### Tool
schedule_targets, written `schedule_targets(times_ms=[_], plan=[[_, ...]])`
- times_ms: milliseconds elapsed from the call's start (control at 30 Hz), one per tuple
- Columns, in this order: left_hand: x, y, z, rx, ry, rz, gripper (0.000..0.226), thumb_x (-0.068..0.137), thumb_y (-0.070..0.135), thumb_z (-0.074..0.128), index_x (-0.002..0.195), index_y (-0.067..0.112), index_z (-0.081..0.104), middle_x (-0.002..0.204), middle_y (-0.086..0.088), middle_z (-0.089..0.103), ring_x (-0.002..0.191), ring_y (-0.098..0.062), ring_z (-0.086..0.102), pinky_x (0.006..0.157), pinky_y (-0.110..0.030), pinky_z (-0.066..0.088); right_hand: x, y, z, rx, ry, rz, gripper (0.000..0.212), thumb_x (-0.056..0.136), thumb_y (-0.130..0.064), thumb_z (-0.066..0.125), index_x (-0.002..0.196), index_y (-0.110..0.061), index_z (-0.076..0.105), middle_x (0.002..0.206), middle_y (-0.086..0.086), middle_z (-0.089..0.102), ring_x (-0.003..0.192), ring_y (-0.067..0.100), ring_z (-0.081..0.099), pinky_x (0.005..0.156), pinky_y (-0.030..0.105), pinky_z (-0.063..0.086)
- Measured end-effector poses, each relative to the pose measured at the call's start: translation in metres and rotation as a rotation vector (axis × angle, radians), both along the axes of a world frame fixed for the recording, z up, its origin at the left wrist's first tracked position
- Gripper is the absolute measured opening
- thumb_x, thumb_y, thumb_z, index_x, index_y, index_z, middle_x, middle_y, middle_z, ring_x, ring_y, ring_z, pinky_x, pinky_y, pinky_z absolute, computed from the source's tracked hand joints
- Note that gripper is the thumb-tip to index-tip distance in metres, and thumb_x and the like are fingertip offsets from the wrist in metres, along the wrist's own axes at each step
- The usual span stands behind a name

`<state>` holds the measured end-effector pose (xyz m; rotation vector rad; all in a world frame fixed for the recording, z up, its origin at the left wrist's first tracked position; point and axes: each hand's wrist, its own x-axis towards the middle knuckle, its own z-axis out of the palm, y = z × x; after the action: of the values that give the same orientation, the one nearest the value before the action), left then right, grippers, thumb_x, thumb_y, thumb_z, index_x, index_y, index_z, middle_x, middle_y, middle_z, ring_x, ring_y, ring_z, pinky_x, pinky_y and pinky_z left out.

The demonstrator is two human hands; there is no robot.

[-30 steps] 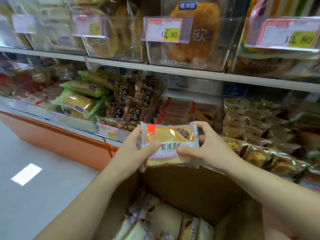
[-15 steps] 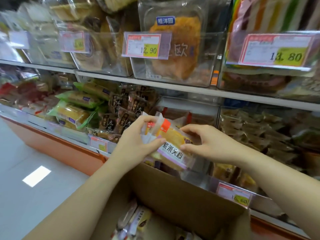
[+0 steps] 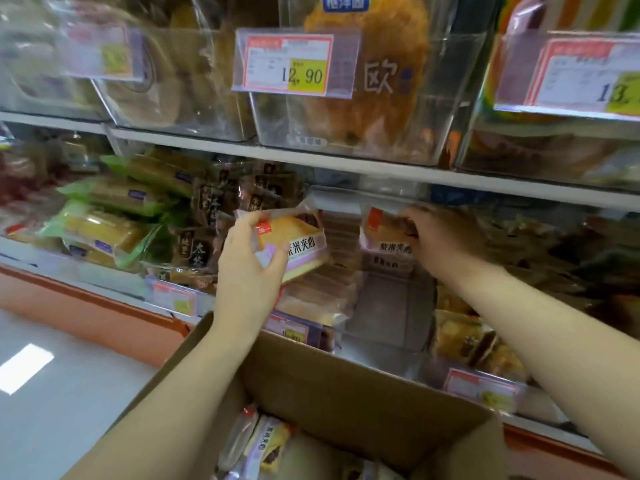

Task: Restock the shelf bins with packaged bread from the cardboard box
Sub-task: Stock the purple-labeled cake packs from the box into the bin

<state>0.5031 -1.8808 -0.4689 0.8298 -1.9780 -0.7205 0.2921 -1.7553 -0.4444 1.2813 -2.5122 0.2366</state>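
Head view has the bread packet (image 3: 294,244) up in front of the middle shelf, just left of the clear bin (image 3: 391,306) I'm filling. My left hand (image 3: 247,271) has it by the left end, thumb and fingers curled round the wrapper. It looks light and squishy with slick film, so I'd hold the sealed ends or cradle the flat sides, not squeeze the cake. My right hand (image 3: 440,237) is deep in the bin, fingers curled on a second packet (image 3: 384,233) standing at the back. Cardboard box (image 3: 346,386) sits below with more packets (image 3: 266,441) inside.
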Motion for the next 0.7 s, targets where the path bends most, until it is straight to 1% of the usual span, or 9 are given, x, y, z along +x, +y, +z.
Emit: schedule_targets(times_ms=[100, 167, 233, 300, 433, 533, 633, 667, 700], plan=[[-0.004, -0.004, 0.000, 0.012, 0.005, -0.041, 0.043, 0.090, 0.021, 0.062, 0.130, 0.019, 0.045, 0.114, 0.012, 0.046, 0.105, -0.001, 0.041, 0.076, -0.006, 0.030, 0.004, -0.010, -0.001, 0.075, 0.086, -0.037, 0.036, 0.086, -0.015, 0.060, 0.120, -0.027, 0.055, 0.125, 0.000, 0.059, 0.116, 0.027, 0.052, 0.100, 0.040, 0.036], [-0.004, -0.006, -0.001, 0.016, 0.012, -0.069, 0.042, 0.090, 0.020, 0.062, 0.129, 0.018, 0.045, 0.112, 0.012, 0.046, 0.102, 0.000, 0.040, 0.075, 0.002, 0.030, 0.005, -0.017, 0.000, 0.107, 0.111, -0.060, 0.031, 0.087, -0.017, 0.060, 0.116, -0.026, 0.056, 0.123, 0.002, 0.059, 0.115, 0.028, 0.050, 0.100, 0.040, 0.034], [-0.001, -0.008, -0.003, 0.027, 0.016, -0.090, 0.041, 0.090, 0.020, 0.063, 0.128, 0.019, 0.046, 0.111, 0.013, 0.046, 0.101, 0.002, 0.040, 0.075, 0.006, 0.028, 0.006, -0.022, 0.001, 0.127, 0.129, -0.089, 0.028, 0.086, -0.017, 0.060, 0.113, -0.025, 0.057, 0.118, 0.003, 0.061, 0.114, 0.029, 0.051, 0.099, 0.041, 0.033], [0.004, -0.010, -0.004, 0.051, 0.022, -0.107, 0.041, 0.090, 0.019, 0.063, 0.127, 0.020, 0.045, 0.111, 0.014, 0.046, 0.101, 0.003, 0.040, 0.075, 0.001, 0.029, 0.008, -0.027, 0.000, 0.143, 0.157, -0.113, 0.029, 0.084, -0.018, 0.064, 0.111, -0.026, 0.058, 0.115, 0.003, 0.062, 0.115, 0.029, 0.051, 0.099, 0.042, 0.030], [0.009, -0.015, -0.007, 0.098, 0.037, -0.145, 0.039, 0.091, 0.020, 0.062, 0.123, 0.028, 0.041, 0.113, 0.013, 0.046, 0.106, -0.006, 0.047, 0.085, -0.021, 0.036, 0.009, -0.037, -0.003, 0.188, 0.160, -0.145, 0.035, 0.080, -0.014, 0.067, 0.112, -0.024, 0.058, 0.116, 0.005, 0.062, 0.116, 0.030, 0.051, 0.102, 0.043, 0.027], [0.011, -0.017, -0.010, 0.114, 0.032, -0.138, 0.044, 0.091, 0.021, 0.062, 0.131, 0.020, 0.043, 0.117, 0.014, 0.045, 0.110, -0.004, 0.043, 0.089, -0.021, 0.036, 0.009, -0.042, -0.008, 0.218, 0.127, -0.144, 0.029, 0.084, -0.015, 0.063, 0.113, -0.019, 0.058, 0.116, 0.008, 0.061, 0.113, 0.029, 0.053, 0.100, 0.041, 0.031], [0.013, -0.019, -0.011, 0.120, 0.036, -0.154, 0.043, 0.090, 0.022, 0.062, 0.130, 0.020, 0.044, 0.117, 0.013, 0.047, 0.108, -0.003, 0.044, 0.083, -0.010, 0.035, 0.005, -0.038, -0.016, 0.181, 0.010, -0.133, 0.021, 0.092, -0.018, 0.052, 0.111, -0.016, 0.061, 0.114, 0.010, 0.059, 0.109, 0.028, 0.054, 0.088, 0.033, 0.037], [0.013, -0.020, -0.012, 0.123, 0.040, -0.161, 0.043, 0.090, 0.022, 0.062, 0.129, 0.021, 0.044, 0.116, 0.013, 0.048, 0.108, -0.004, 0.045, 0.084, -0.011, 0.037, 0.003, -0.036, -0.017, 0.187, -0.013, -0.139, 0.021, 0.092, -0.017, 0.051, 0.110, -0.017, 0.062, 0.113, 0.009, 0.060, 0.108, 0.028, 0.054, 0.087, 0.032, 0.037], [0.014, -0.021, -0.012, 0.126, 0.044, -0.164, 0.043, 0.090, 0.021, 0.062, 0.129, 0.021, 0.044, 0.115, 0.012, 0.048, 0.108, -0.007, 0.048, 0.086, -0.017, 0.040, 0.000, -0.034, -0.016, 0.207, -0.007, -0.144, 0.020, 0.091, -0.018, 0.053, 0.109, -0.019, 0.063, 0.112, 0.008, 0.061, 0.108, 0.028, 0.054, 0.089, 0.034, 0.038]])
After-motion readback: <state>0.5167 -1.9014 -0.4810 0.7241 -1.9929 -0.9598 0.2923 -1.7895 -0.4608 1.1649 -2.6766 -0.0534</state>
